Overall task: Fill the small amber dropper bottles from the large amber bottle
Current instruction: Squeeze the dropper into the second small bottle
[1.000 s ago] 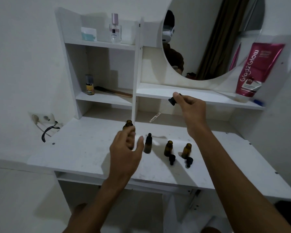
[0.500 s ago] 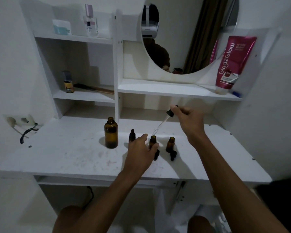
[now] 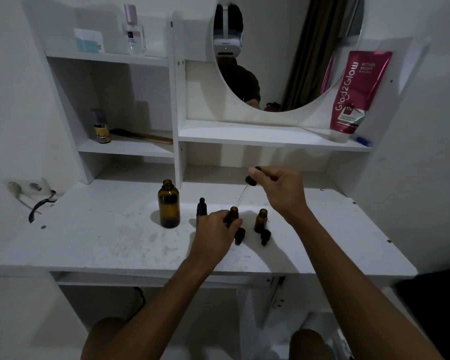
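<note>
Small bottles stand in a row on the white desk (image 3: 94,245), right of the large bottle (image 3: 169,203). Nearest the viewer, two black caps (image 3: 239,236) (image 3: 265,236) lie on the desk just in front of the two open small bottles. The left hand (image 3: 215,233) is closed around the middle bottle (image 3: 233,215), steadying it upright. To its right the right bottle (image 3: 261,220) stands open and untouched. To its left the capped bottle (image 3: 201,207) stands partly behind the left hand. The large bottle stands open and upright, apart from both hands. The right hand (image 3: 281,189) pinches the black bulb of a dropper (image 3: 246,189) between thumb and fingers; the glass tube slants down-left, its tip at the mouth of the middle bottle. Farther back, a pink tube (image 3: 357,92) leans on the shelf below a round mirror (image 3: 296,53).
</note>
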